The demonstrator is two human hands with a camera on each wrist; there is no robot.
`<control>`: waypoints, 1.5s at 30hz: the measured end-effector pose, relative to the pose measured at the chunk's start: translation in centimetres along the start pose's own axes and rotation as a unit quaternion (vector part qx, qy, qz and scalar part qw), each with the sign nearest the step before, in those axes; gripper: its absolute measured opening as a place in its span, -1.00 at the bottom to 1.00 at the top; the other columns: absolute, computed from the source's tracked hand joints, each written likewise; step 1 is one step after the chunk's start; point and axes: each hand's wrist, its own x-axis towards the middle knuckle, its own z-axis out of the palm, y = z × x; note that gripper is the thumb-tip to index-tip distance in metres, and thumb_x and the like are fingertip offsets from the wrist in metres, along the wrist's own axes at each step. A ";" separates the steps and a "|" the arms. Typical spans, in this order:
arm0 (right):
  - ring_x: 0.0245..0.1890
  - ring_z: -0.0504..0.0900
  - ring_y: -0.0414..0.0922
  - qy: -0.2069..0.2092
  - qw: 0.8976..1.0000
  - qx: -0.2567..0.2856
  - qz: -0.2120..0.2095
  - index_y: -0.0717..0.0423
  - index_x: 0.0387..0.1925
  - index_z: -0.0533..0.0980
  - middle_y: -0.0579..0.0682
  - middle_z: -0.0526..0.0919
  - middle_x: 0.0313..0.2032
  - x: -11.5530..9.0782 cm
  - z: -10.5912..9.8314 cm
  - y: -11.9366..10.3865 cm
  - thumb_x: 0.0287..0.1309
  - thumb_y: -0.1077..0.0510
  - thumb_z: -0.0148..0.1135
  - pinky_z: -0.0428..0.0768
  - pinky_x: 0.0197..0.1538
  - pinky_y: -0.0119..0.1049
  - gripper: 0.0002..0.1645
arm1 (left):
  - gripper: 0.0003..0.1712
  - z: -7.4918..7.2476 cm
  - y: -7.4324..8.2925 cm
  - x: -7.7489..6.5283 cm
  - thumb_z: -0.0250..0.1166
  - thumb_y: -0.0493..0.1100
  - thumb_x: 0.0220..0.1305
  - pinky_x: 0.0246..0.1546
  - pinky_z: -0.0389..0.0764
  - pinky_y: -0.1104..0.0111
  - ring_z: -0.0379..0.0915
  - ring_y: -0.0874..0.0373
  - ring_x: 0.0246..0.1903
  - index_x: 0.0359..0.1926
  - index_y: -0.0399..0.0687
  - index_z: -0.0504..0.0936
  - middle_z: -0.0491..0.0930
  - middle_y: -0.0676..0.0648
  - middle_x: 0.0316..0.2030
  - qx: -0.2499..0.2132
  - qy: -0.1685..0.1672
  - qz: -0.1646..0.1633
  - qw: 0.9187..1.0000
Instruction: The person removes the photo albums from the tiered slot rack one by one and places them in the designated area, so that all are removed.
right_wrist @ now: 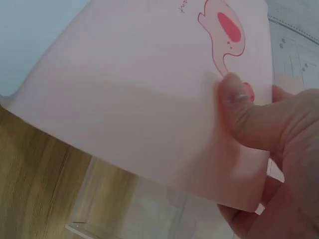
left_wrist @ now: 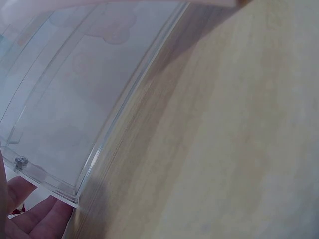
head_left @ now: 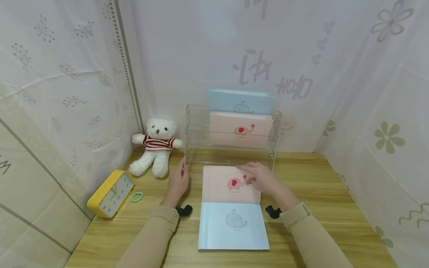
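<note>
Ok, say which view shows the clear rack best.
The head view: it shows the clear rack nearly whole. The left wrist view shows one end, close up; the right wrist view, only part, beyond the pink booklet.

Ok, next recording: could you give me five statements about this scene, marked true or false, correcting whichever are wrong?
1. The right hand pinches a pink elephant cover. True.
2. The green ring lies on top of the yellow clock. False: it lies on the table beside the clock.
3. The teddy bear wears a red-and-white striped top. True.
4. The left hand is holding the clock. False: it is at the side of the clear rack.
5. In the rack, a blue whale booklet stands behind a pink elephant booklet. True.
</note>
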 end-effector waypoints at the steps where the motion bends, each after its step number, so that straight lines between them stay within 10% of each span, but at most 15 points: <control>1: 0.37 0.65 0.17 -0.007 1.000 -0.001 0.000 -0.26 0.53 0.55 0.04 0.69 0.37 0.0 0.1 -0.1 0.30 0.22 0.57 0.69 0.39 0.20 -0.18 | -0.40 -0.2 0.5 0.0 0.09 0.01 0.75 0.23 0.65 -0.31 0.68 -0.38 0.25 0.68 0.11 0.39 0.66 -0.32 0.39 -0.005 -0.001 0.000 1.000; 10: 0.34 0.66 0.19 -0.011 0.999 -0.036 0.012 -0.18 0.53 0.55 0.06 0.69 0.34 0.0 1.5 -0.6 0.27 0.23 0.59 0.64 0.45 0.20 -0.17 | -0.40 -1.7 3.9 -0.6 0.07 -0.03 0.74 0.26 0.59 -0.38 0.62 -0.47 0.29 0.67 0.03 0.39 0.60 -0.40 0.42 -0.031 -0.005 -0.013 0.999; 28: 0.23 0.75 0.16 -0.014 0.999 -0.051 -0.005 -0.11 0.49 0.59 0.05 0.75 0.30 -0.9 3.1 -1.2 0.28 0.20 0.60 0.70 0.38 0.15 -0.24 | -0.37 0.1 -0.8 0.3 0.05 0.13 0.77 0.35 0.62 -0.28 0.63 -0.36 0.35 0.72 0.26 0.32 0.62 -0.27 0.45 -0.014 -0.019 -0.031 0.999; 40: 0.37 0.71 0.20 -0.053 0.998 -0.014 0.032 -0.12 0.45 0.62 0.03 0.73 0.39 -1.2 4.6 -1.0 0.24 0.20 0.62 0.68 0.41 0.18 -0.25 | -0.33 -1.5 2.6 -0.1 -0.03 0.20 0.78 0.43 0.52 -0.32 0.55 -0.37 0.42 0.72 0.14 0.30 0.57 -0.32 0.48 -0.019 -0.040 -0.053 0.998; 45: 0.39 0.69 0.18 -0.064 0.997 -0.006 0.041 -0.09 0.45 0.62 0.02 0.73 0.38 -1.2 4.9 -0.9 0.24 0.22 0.61 0.67 0.42 0.17 -0.24 | -0.35 -1.0 1.6 -0.2 -0.01 0.15 0.78 0.37 0.60 -0.24 0.64 -0.32 0.35 0.71 0.12 0.32 0.62 -0.30 0.44 -0.014 -0.032 -0.031 0.999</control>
